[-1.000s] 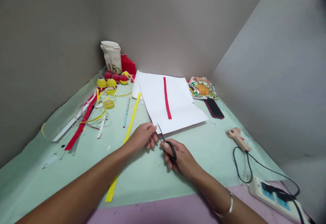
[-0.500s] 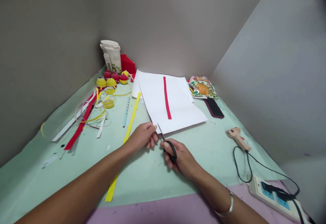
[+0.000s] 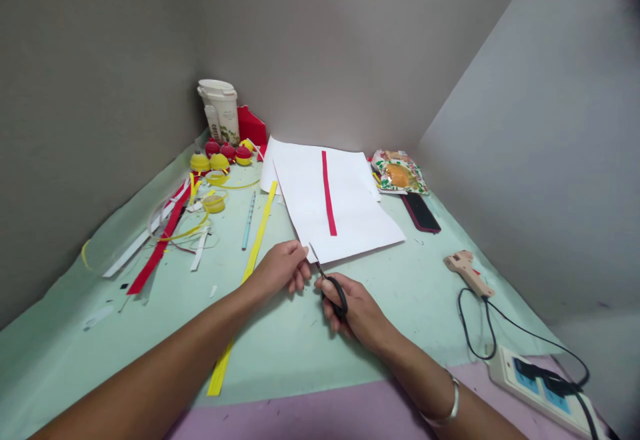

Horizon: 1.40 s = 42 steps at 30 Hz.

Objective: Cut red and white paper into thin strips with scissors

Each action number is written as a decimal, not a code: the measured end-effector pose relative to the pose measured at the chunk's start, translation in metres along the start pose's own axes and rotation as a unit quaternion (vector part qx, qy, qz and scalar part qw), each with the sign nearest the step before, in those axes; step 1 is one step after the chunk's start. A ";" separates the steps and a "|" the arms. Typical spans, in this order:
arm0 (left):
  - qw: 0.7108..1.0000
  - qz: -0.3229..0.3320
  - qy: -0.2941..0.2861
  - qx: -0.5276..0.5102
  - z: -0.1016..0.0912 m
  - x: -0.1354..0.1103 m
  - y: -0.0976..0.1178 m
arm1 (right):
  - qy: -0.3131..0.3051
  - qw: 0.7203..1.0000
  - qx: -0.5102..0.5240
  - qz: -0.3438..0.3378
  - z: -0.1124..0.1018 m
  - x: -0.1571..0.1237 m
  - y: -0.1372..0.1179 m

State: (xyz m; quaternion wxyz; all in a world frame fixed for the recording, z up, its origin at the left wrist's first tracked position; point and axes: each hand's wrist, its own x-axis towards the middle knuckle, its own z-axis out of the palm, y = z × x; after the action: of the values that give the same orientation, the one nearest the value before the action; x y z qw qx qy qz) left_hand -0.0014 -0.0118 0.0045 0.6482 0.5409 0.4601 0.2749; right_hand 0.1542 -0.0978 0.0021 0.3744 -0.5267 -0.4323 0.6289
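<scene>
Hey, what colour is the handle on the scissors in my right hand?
The handle is black, seen best in the head view.

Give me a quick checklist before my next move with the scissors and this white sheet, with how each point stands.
1. White sheet held: ok, the left hand pinches its near corner.
2. Scissors in grip: ok, the right hand holds them by the black handle.
3. Fingers away from the blades: not ok, the left thumb tip is right beside the upper blade.
4. Lower blade placed under the sheet: cannot tell, it is hidden.
5. Red strip out of the blades' way: ok, it lies on the sheet beyond their tip.
6. Glue gun cool: cannot tell, though it lies apart from both hands.
</scene>
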 end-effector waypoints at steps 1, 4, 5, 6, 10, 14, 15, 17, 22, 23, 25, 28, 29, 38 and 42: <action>1.000 -0.001 0.000 0.000 0.000 0.000 0.000 | 0.001 1.000 -0.001 0.001 0.000 0.000 0.000; 1.000 -0.003 0.001 -0.002 0.000 0.000 0.000 | 0.005 1.000 -0.003 0.003 0.001 0.000 -0.001; 1.000 -0.002 0.001 -0.003 0.000 0.000 0.000 | 0.005 1.000 -0.003 0.004 0.001 0.000 -0.001; 1.000 -0.002 0.001 -0.003 0.000 0.000 0.000 | 0.004 1.000 -0.002 0.005 0.001 0.000 -0.001; 1.000 0.001 -0.001 -0.003 0.000 0.000 0.000 | 0.006 1.000 0.003 0.001 0.001 0.001 -0.001; 1.000 0.004 -0.010 -0.005 0.000 0.000 0.000 | 0.005 1.000 0.004 -0.003 0.001 0.000 0.000; 1.000 0.006 -0.012 -0.006 0.000 0.000 -0.001 | 0.006 1.000 0.004 -0.003 0.001 0.000 0.000; 1.000 0.009 -0.012 -0.011 -0.001 0.000 -0.001 | 0.007 1.000 0.002 -0.003 0.001 0.001 0.000; 1.000 0.014 -0.014 -0.014 -0.001 0.000 -0.002 | 0.004 1.000 -0.002 -0.006 0.001 0.001 0.000; 1.000 0.014 -0.014 -0.013 -0.001 0.001 -0.003 | 0.004 1.000 -0.002 -0.007 0.001 0.001 0.000; 1.000 0.012 -0.013 -0.008 -0.001 0.001 -0.003 | 0.001 1.000 -0.002 -0.007 0.001 0.001 0.000; 1.000 0.010 -0.012 -0.002 -0.001 0.001 -0.002 | -0.001 1.000 -0.001 -0.006 0.001 0.001 -0.001; 1.000 0.010 -0.011 -0.002 -0.001 0.001 -0.002 | -0.002 1.000 -0.001 -0.004 0.001 0.001 -0.001; 1.000 0.008 -0.010 -0.002 -0.001 0.001 -0.002 | 0.000 1.000 -0.002 -0.002 0.000 0.001 0.000; 1.000 0.002 -0.010 0.005 -0.002 0.001 -0.001 | -0.002 1.000 0.000 -0.002 0.000 0.001 0.000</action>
State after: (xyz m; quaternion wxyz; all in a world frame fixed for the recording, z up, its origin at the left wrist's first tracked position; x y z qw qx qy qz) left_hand -0.0027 -0.0110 0.0032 0.6498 0.5478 0.4535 0.2685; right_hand 0.1543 -0.0965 0.0015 0.3748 -0.5248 -0.4340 0.6291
